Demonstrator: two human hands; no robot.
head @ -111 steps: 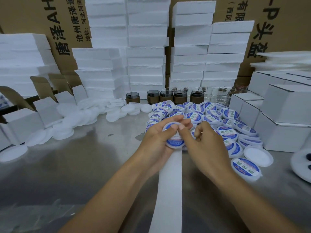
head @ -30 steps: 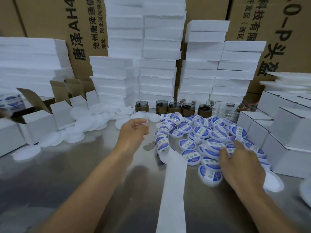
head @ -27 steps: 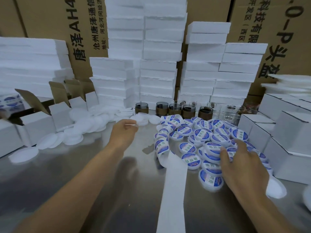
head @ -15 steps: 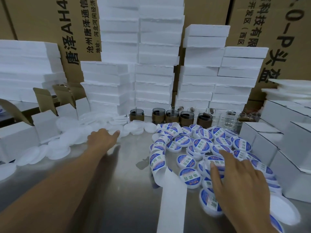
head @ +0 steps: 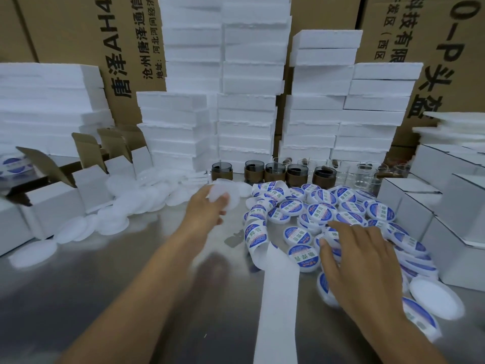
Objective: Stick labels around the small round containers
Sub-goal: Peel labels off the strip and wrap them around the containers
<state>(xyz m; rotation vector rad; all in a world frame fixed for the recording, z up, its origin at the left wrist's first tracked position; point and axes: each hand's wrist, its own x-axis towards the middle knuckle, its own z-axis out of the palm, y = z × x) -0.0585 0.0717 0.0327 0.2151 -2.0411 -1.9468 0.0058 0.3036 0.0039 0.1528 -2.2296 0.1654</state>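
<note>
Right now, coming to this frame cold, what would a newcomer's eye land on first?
First the heap of blue-and-white labelled containers at centre right on the steel table, with the right hand spread over its near side. Next the left hand gripping a blank white container just left of the heap, and the white label strip running toward the camera. Stacks of white foam blocks fill the back.

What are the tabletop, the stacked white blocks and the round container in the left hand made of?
Tabletop: looks like stainless steel, satin grey, with smeared reflections. Stacked white blocks: probably polystyrene foam, matte, ragged edges. Round container held by the left hand: likely translucent white plastic; motion-blurred, so uncertain.
</note>
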